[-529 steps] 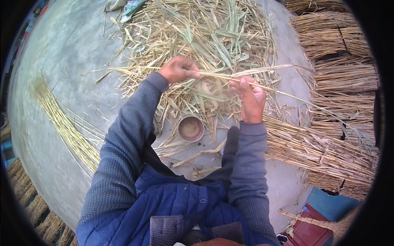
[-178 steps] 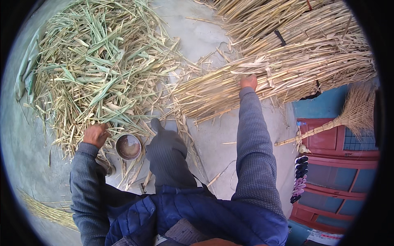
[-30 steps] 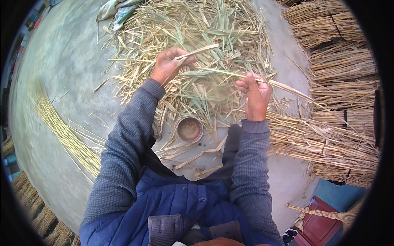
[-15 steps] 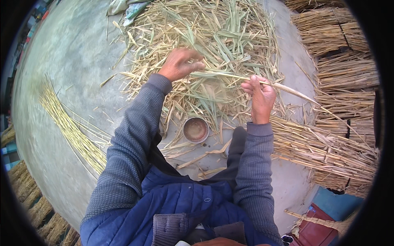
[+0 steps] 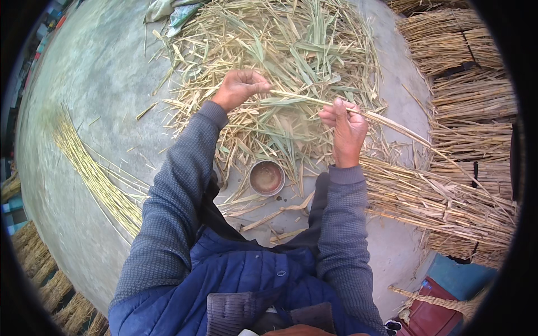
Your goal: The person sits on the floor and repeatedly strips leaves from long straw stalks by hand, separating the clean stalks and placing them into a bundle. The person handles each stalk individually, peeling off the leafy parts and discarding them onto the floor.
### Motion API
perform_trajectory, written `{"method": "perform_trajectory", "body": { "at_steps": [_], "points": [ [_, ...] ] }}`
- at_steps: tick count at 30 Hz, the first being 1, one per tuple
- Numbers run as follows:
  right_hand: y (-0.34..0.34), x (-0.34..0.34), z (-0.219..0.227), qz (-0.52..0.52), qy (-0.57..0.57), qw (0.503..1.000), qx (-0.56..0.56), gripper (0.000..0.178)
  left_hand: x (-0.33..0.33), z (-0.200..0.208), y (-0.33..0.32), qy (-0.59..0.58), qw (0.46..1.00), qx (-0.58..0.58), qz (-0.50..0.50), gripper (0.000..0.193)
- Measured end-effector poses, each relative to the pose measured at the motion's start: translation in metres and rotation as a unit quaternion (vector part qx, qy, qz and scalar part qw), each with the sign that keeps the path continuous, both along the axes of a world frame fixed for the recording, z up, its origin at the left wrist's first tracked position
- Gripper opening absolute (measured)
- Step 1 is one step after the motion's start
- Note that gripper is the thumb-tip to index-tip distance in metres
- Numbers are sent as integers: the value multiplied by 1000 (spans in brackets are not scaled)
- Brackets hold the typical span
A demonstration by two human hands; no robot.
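Observation:
A long dry reed stalk [image 5: 305, 98] stretches between my two hands, above a heap of stripped leaves [image 5: 280, 50]. Its left end is pinched between the thumb and fingers of my left hand [image 5: 241, 89]. My right hand [image 5: 348, 130] is closed around the stalk farther along, with the palm side turned up. Beyond that hand a loose brown leaf sheath [image 5: 400, 127] trails off to the right, over a thick bundle of unpeeled reeds [image 5: 437, 201] lying beside my right forearm.
A small round bowl [image 5: 267, 178] sits on the floor between my legs. To the left lies a sheaf of thin peeled stalks [image 5: 98, 173]. Tied reed bundles [image 5: 471, 101] are stacked along the right side. A dark red object [image 5: 431, 313] is at the lower right.
My left hand has closed its fingers into a pinch on the stalk's end. The right hand has shifted slightly left with the stalk.

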State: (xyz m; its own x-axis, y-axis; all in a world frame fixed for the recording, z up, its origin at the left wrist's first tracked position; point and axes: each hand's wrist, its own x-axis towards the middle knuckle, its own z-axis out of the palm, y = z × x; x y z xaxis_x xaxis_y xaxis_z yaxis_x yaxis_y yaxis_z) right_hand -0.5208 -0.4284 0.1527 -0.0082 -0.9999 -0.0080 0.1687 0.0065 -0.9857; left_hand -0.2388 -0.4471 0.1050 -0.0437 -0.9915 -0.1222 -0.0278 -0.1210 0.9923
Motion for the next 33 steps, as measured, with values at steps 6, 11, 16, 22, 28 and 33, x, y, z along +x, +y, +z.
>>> {"method": "perform_trajectory", "body": {
  "at_steps": [6, 11, 16, 22, 28, 33],
  "points": [
    [2, -2, -3, 0, 2, 1000, 7, 29, 23, 15, -5, -41, 981, -52, 183, 19],
    [5, 16, -13, 59, 14, 998, 35, 28, -20, 26, 6, -406, 826, -387, 59, 29],
    [8, 26, -15, 78, 15, 996, 34, 27, -43, 22, 12, -403, 851, -324, -97, 21],
    [1, -26, 6, -1, 17, 1000, -8, 28, 38, 2, 7, -520, 831, -177, -92, 15],
    [6, -2, -2, 29, -18, 999, 14, 29, -12, 9, 10, -339, 900, -240, -128, 26],
    [9, 13, -4, 39, -29, 998, 34, 31, -51, 21, 11, -191, 973, -88, -100, 26]
  ]
}}
